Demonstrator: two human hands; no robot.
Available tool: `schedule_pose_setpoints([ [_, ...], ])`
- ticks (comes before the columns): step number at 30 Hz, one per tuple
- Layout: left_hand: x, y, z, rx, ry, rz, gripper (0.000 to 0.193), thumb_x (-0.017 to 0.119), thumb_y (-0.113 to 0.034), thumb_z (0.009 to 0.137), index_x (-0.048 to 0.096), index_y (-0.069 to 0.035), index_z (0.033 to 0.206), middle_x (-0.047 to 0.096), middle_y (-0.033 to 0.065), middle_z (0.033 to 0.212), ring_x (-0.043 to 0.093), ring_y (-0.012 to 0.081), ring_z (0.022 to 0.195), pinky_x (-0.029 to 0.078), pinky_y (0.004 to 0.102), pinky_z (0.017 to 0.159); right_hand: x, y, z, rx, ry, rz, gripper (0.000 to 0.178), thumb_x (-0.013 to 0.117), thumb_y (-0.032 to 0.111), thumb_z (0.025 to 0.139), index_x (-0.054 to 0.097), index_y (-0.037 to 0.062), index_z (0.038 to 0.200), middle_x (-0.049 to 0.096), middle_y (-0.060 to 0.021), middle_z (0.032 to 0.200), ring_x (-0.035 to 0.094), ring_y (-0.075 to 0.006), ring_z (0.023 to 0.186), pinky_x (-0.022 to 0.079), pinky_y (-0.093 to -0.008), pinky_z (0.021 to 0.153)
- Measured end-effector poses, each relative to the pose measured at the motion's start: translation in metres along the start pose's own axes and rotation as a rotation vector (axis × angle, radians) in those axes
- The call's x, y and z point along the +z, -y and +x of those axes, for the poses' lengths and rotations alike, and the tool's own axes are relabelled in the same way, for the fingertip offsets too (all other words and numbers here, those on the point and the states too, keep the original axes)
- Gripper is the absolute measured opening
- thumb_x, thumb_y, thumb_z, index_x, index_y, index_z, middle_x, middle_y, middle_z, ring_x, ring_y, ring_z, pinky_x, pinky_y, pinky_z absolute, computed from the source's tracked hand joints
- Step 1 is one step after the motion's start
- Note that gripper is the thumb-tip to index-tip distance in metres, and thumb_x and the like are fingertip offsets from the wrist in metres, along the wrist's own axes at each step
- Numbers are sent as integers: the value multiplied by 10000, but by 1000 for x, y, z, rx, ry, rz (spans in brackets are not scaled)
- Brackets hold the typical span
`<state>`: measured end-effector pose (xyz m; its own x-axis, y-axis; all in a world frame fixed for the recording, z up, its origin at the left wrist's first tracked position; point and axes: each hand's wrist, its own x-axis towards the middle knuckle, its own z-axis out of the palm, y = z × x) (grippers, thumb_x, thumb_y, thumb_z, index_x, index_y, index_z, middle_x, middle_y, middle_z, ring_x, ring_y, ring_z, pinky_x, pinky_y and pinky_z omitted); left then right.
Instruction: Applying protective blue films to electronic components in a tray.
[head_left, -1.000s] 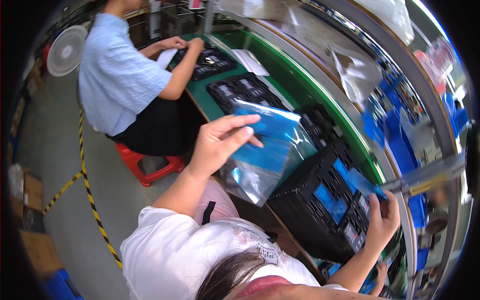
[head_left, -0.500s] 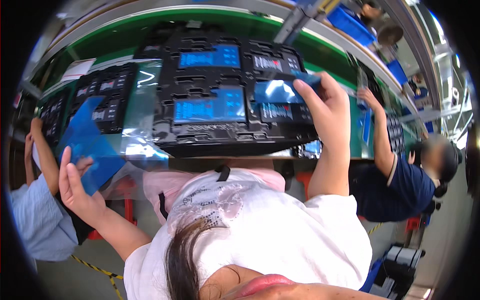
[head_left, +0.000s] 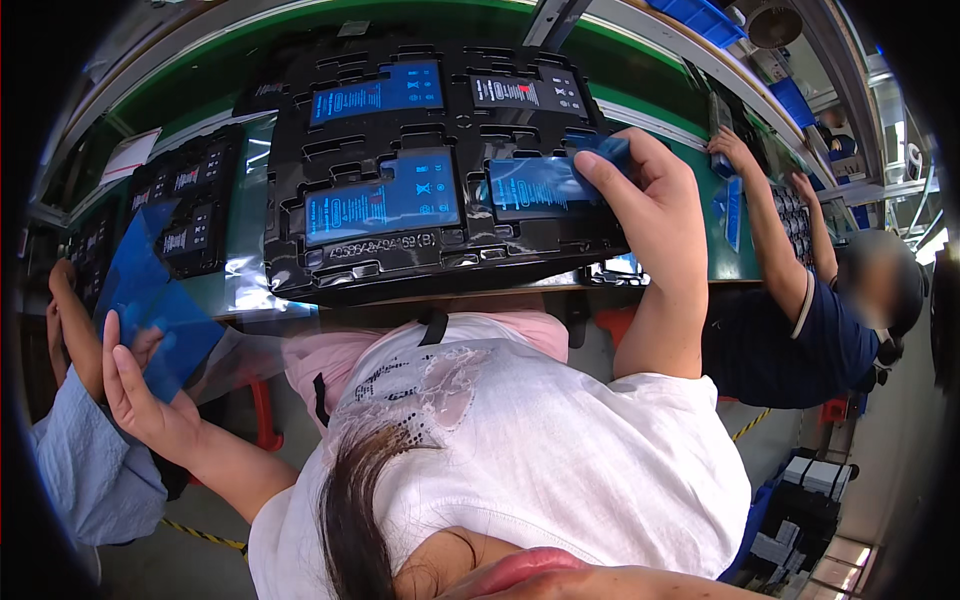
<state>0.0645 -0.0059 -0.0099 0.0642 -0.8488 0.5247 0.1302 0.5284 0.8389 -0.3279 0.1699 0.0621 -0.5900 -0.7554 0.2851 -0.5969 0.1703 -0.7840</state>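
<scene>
A black moulded tray point(head_left: 360, 265) in front of me holds flat black battery packs in its pockets. Blue film covers the far-left battery pack point(head_left: 375, 94) and the near-left battery pack point(head_left: 380, 198). The far-right battery pack point(head_left: 526, 92) has no film on it. Over the near-right pocket lies a blue film point(head_left: 530, 186); my right hand point(head_left: 655, 195) pinches its right end between thumb and fingers. Off to the left, below the bench edge, my left hand point(head_left: 150, 400) grips blue film sheets point(head_left: 165, 310), with clear film hanging beside them.
Another black tray with battery packs point(head_left: 185, 205) lies on the green bench to the left. Co-workers sit on both sides; one person's arm point(head_left: 765, 230) reaches over the bench at right. A metal post point(head_left: 552, 22) rises behind the tray.
The blue film in my right hand now lies flatter over the near-right pocket. My view has shifted, and the tray appears farther left. My left hand still holds its blue sheets.
</scene>
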Motion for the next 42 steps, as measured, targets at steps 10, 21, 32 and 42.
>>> schedule_pose_setpoints([
  [10,-3,7,5,29,-48,178,281,438,-131,947,604,49,1087,622,167,1118,655,177,839,529,292,743,-2,4,2,-2,80,-138,195,653,143,798,571,-34,815,537,-87,623,465,-109,545,385,-257,503],
  [21,9,1,2,0,-45,75,282,429,-131,951,619,46,1060,610,174,1137,652,174,842,520,279,754,-2,4,-2,-9,86,-112,171,654,132,808,571,-17,822,547,-60,656,484,-91,575,389,-234,525],
  [32,1,3,4,48,-35,232,298,435,-149,956,588,57,1110,577,185,1187,637,197,877,530,311,774,0,1,-3,-55,57,-199,198,661,131,781,550,-30,812,538,-152,672,480,-217,544,396,-320,520],
  [42,-2,-2,1,-37,-2,138,330,447,-122,951,517,72,1209,602,164,1133,611,179,892,457,297,858,3,-2,-4,-191,29,-341,207,661,135,769,527,-23,782,531,-174,672,529,-339,619,412,-386,560],
])
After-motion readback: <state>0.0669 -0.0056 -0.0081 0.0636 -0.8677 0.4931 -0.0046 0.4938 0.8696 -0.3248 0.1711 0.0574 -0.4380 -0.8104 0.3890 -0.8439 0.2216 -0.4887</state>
